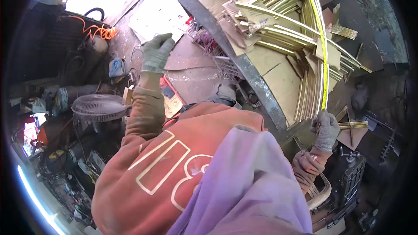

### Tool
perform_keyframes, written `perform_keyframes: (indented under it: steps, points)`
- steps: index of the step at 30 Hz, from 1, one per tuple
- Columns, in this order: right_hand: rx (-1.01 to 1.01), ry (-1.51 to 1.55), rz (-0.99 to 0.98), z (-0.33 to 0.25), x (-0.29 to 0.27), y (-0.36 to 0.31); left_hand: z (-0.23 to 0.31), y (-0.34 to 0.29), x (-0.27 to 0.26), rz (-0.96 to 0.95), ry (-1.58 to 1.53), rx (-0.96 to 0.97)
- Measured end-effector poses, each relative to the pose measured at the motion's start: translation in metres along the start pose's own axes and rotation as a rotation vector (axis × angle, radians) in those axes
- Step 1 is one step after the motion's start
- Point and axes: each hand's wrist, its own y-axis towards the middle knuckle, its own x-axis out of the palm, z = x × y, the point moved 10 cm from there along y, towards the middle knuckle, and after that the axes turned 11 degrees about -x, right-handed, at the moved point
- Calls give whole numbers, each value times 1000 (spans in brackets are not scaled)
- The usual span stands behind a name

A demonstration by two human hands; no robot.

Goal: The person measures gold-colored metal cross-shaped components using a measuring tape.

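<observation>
My right hand (327, 131), in a grey work glove, is closed around the near end of a yellow tape measure (323, 52). The tape's blade bows away from me across the workbench and leaves the picture at the top. Beneath and beside it lie brass-coloured metal strips (307, 98), stacked in bundles with cardboard pieces (257, 15) among them. Over on the left, my gloved left hand (157, 52) is raised above the floor, apart from the bench. Its fingers are partly extended, and nothing shows in them.
A dark curved metal edge (235, 54) bounds the bench. A wire basket (226, 66) with reddish material stands below it. To the left are a fan (99, 106), a coiled orange hose (103, 31) and a pale sheet (159, 17). A vise-like metal tool (353, 172) sits at the right.
</observation>
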Motion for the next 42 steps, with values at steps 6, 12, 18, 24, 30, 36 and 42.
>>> perform_keyframes:
  steps: [6, 12, 18, 24, 30, 36, 42]
  points:
    - [-67, 69, -93, 8, 17, -13, 15, -33, 73, -164, 61, 113]
    - [-62, 64, -94, 7, 10, -30, 109, 8, 157, -18, 284, 412]
    - [-36, 59, -29, 30, 5, -57, 128, 93, 196, -184, 111, 250]
    - [107, 84, 173, 45, 30, -88, 163, 123, 211, -255, 140, 395]
    - [194, 116, 381, 21, 92, -113, 189, 151, 242, -489, 304, 529]
    - [286, 260, 569, 9, 159, -165, 235, 63, 235, -561, 551, 1106]
    - [326, 240, 682, 6, 188, -210, 226, 34, 235, -680, 701, 1131]
